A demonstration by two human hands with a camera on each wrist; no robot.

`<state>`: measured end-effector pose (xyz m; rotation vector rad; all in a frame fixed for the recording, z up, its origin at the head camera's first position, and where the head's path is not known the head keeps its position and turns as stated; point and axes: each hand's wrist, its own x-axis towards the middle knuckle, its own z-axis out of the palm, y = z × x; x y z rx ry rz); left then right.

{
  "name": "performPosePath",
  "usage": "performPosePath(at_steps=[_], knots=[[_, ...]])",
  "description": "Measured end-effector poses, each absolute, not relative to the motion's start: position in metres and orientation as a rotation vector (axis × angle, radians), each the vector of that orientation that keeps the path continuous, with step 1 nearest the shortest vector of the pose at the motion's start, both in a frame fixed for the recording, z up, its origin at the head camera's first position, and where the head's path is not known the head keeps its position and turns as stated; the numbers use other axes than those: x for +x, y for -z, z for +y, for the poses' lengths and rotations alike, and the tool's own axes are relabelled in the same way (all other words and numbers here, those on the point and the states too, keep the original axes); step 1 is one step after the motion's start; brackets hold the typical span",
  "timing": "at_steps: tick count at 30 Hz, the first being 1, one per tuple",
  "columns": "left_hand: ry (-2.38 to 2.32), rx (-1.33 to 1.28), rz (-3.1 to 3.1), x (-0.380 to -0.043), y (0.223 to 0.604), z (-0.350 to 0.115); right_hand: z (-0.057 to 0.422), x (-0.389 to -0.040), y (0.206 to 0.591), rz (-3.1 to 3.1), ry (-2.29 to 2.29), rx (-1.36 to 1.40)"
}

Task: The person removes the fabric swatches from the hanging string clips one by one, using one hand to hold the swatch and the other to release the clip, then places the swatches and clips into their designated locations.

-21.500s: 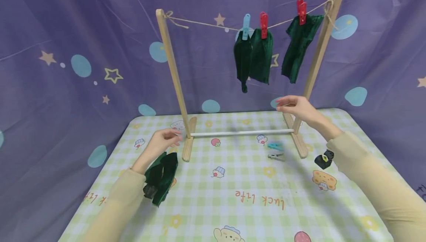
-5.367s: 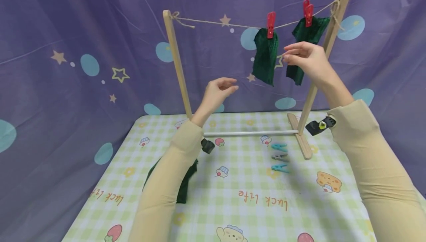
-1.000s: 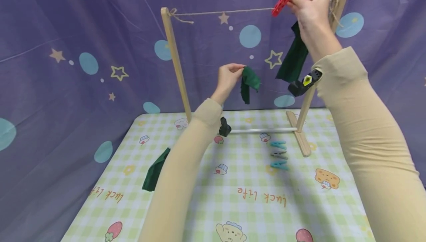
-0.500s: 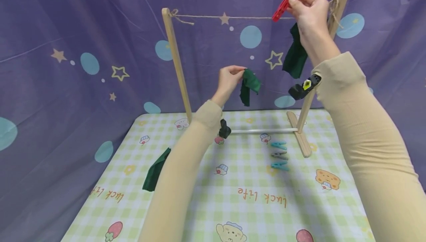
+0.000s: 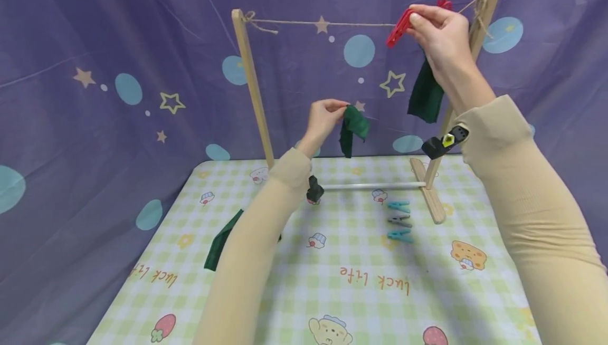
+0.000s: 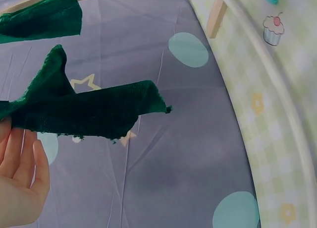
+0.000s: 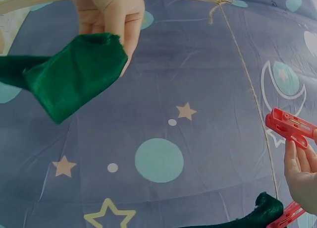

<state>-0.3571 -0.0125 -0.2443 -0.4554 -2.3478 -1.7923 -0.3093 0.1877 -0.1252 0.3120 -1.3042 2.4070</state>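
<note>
My left hand (image 5: 323, 122) pinches a small dark green velvet garment (image 5: 352, 126) by one edge. It hangs folded over in the air, below the string; its loose end spreads out in the left wrist view. Higher up, my right hand (image 5: 446, 44) pinches a red clothespin (image 5: 400, 27) between thumb and fingers, near the string (image 5: 328, 23). In the right wrist view that clothespin (image 7: 292, 125) holds no cloth. Another green garment (image 5: 426, 94) hangs behind my right wrist from a second red clothespin (image 5: 444, 2), partly hidden by the hand.
The string is tied between two wooden posts (image 5: 254, 89). A white rod (image 5: 375, 185) joins their feet. Two blue clothespins (image 5: 400, 236) and a grey one (image 5: 400, 221) lie on the checked tablecloth (image 5: 361, 308). More green cloth (image 5: 220, 245) lies partly under my left forearm.
Earlier, garments hung from a blue and two red clothespins. One blue clothespin has since joined those on the table, and a garment has come off the string. Lately my right hand has lowered slightly.
</note>
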Motion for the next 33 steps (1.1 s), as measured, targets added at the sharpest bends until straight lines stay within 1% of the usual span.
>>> performPosePath(at_steps=[12,20,26,33], knots=[[1.66,-0.5,-2.448,-0.344,0.256,-0.03,0.191,-0.297,0.164,-1.348,-2.467,0.403],[1.622,-0.519,-2.484,-0.335,0.262,-0.044,0.198,-0.29,0.191,-1.538,-2.411,0.432],[1.607,-0.534,-2.506,-0.331,0.266,-0.054,0.204,-0.282,0.206,-1.646,-2.374,0.402],[1.616,-0.511,-2.53,-0.316,0.271,-0.07,0.206,-0.275,0.226,-1.847,-2.25,0.358]])
